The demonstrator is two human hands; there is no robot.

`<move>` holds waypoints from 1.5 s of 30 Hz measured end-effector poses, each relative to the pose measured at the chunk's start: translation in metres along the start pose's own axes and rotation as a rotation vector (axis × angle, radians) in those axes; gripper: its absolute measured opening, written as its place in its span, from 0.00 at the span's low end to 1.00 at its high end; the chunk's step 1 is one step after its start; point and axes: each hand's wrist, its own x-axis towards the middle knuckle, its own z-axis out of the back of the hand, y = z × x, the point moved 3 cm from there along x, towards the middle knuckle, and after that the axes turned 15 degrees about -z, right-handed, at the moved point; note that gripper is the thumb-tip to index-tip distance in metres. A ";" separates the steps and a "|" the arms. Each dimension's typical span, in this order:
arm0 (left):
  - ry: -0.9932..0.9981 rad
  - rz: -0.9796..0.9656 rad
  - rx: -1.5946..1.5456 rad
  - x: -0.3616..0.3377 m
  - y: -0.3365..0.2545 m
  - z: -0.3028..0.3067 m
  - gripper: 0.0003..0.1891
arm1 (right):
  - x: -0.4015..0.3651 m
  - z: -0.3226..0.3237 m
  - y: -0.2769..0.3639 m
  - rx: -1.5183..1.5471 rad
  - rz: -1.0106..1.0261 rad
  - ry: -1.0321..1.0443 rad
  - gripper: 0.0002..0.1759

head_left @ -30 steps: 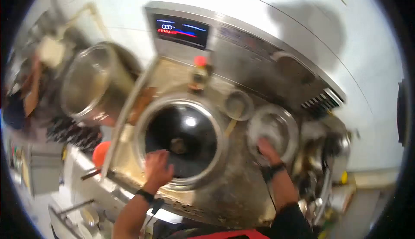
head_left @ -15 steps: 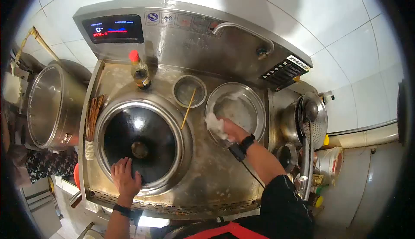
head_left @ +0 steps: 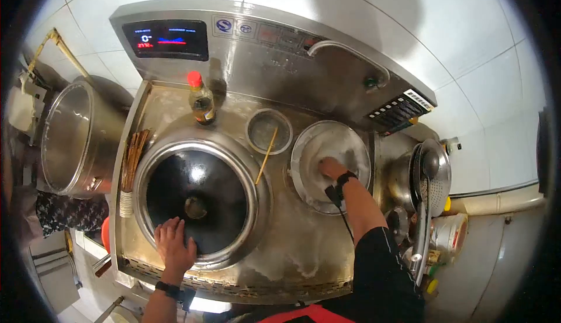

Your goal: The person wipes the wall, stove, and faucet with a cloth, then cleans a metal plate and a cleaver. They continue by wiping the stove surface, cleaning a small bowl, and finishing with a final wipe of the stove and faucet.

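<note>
My left hand [head_left: 175, 246] rests palm down over the near edge of a dark round lid [head_left: 216, 177] with a knob [head_left: 195, 208], its fingers spread and holding nothing. My right hand [head_left: 333, 168] reaches down inside a metal basin [head_left: 297, 174], fingers curled downward. Blurred whitish water or cloth surrounds it, and what lies under the fingers is hidden. Left of the basin stands a small round metal pot [head_left: 252, 135], with a thin yellow stick [head_left: 266, 156] leaning across its rim.
A red-capped sauce bottle [head_left: 202, 104] stands behind the lid. A bundle of thin brown sticks [head_left: 133, 159] lies at the left edge of the metal stove top [head_left: 292, 247]. A curved faucet [head_left: 350, 51] overhangs the back. Pans and a strainer [head_left: 438, 188] hang right; a big pot [head_left: 73, 139] stands left.
My right hand has gone from the basin's near left rim, where a whitish cloth-like mass showed, into the basin. Wet streaks now show on the near stove top. My left hand stays at the lid.
</note>
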 end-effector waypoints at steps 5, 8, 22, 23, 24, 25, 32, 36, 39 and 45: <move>-0.025 -0.023 -0.014 0.002 -0.001 0.003 0.27 | 0.149 -0.106 -0.015 -0.497 0.420 -0.099 0.17; -0.015 -0.027 -0.005 -0.002 -0.002 0.001 0.27 | 0.031 -0.047 0.030 0.451 0.450 -0.009 0.15; -0.170 -0.478 -0.303 0.241 -0.094 -0.019 0.19 | -0.053 -0.030 -0.012 -0.236 -0.035 -0.026 0.25; -0.070 -0.501 -0.225 0.256 -0.099 -0.031 0.18 | -0.045 -0.033 -0.012 -0.074 -0.057 0.029 0.25; 0.037 -0.521 -0.148 0.265 -0.103 -0.042 0.17 | -0.040 -0.039 -0.011 0.090 -0.078 0.090 0.25; 0.033 -0.527 -0.146 0.273 -0.104 -0.055 0.17 | -0.040 -0.042 -0.010 0.094 -0.081 0.084 0.25; 0.227 -0.549 0.169 0.297 -0.102 -0.115 0.06 | -0.072 -0.037 -0.007 0.013 -0.082 -0.317 0.22; 0.215 -0.549 0.188 0.301 -0.110 -0.093 0.06 | -0.041 -0.072 -0.026 -0.024 -0.230 -0.250 0.25; 0.073 -0.559 0.110 0.298 -0.118 -0.059 0.07 | -0.045 -0.076 -0.038 -0.107 -0.066 -0.790 0.25; 0.153 -0.204 -0.677 0.228 -0.140 -0.020 0.09 | -0.007 -0.071 -0.051 -0.007 -0.131 0.046 0.24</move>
